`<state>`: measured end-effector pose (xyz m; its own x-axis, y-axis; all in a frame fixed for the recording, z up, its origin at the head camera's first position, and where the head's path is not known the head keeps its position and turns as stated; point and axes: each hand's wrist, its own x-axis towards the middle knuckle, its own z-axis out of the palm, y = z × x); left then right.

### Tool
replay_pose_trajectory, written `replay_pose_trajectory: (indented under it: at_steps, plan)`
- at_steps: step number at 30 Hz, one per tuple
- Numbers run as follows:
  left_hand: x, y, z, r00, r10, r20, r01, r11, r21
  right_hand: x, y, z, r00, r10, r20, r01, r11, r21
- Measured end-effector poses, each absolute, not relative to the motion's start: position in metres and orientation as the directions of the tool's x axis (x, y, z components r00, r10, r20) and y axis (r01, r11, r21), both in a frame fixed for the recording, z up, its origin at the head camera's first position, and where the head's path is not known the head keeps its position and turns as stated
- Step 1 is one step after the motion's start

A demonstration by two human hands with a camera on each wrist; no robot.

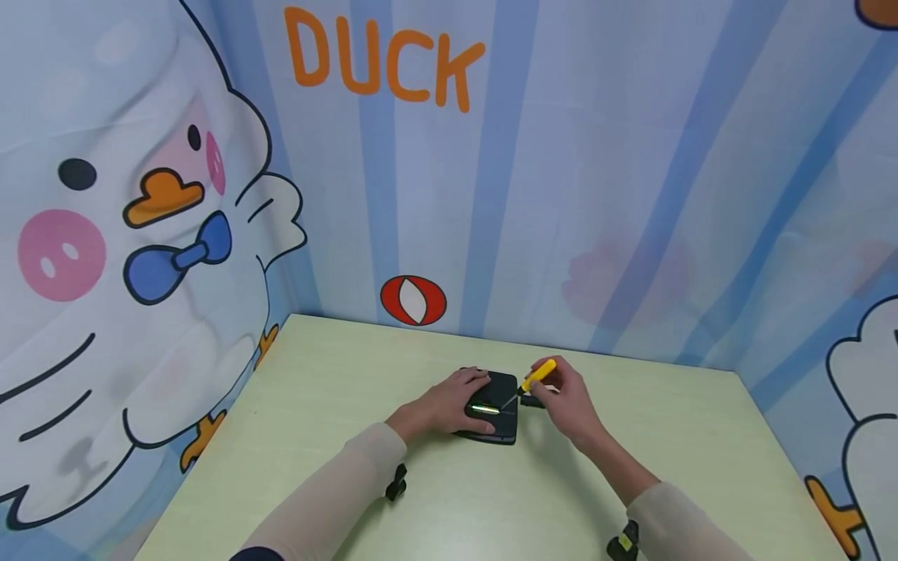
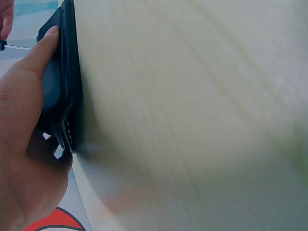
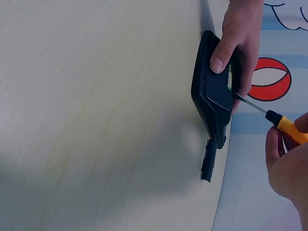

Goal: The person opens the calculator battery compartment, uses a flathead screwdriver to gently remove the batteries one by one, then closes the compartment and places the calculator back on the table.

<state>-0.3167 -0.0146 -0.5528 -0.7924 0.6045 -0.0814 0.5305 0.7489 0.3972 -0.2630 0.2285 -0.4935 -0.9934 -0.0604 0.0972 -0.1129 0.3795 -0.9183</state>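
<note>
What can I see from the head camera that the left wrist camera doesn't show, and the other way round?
Only the head view shows the orange "DUCK" lettering, the cartoon duck's blue bow tie, the screwdriver's yellow handle and the short black strip beside the casing.

Only the left wrist view shows what looks like a row of small slots along the flat black casing's edge.

Both show the left hand on that casing, some of the right hand, the screwdriver's thin metal shaft and the pale tabletop.
</note>
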Motion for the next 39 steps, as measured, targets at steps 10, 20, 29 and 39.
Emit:
replay_pose_trajectory:
  at_steps: [10,20,29,39]
  plan:
    - [-0.317,-0.015,-0.552,-0.790,0.608,-0.084,0.534,0.748,0.394,-0.259,0.221,-0.495,-0.990,-0.069,0.120,-0.138,0.437,-0.889]
    - [-0.316,-0.014,-0.552,-0.796,0.599,-0.086,0.527,0.756,0.388,-0.256,0.212,-0.495,-0.975,-0.156,0.160,-0.219,0.515,-0.829]
    - [-0.316,-0.015,-0.552,-0.789,0.608,-0.083,0.537,0.750,0.386,-0.254,0.211,-0.497,-0.971,-0.148,0.188,-0.239,0.549,-0.801]
    - [-0.316,-0.015,-0.553,-0.789,0.608,-0.082,0.538,0.750,0.386,-0.255,0.209,-0.496,-0.977,-0.099,0.191,-0.211,0.623,-0.753]
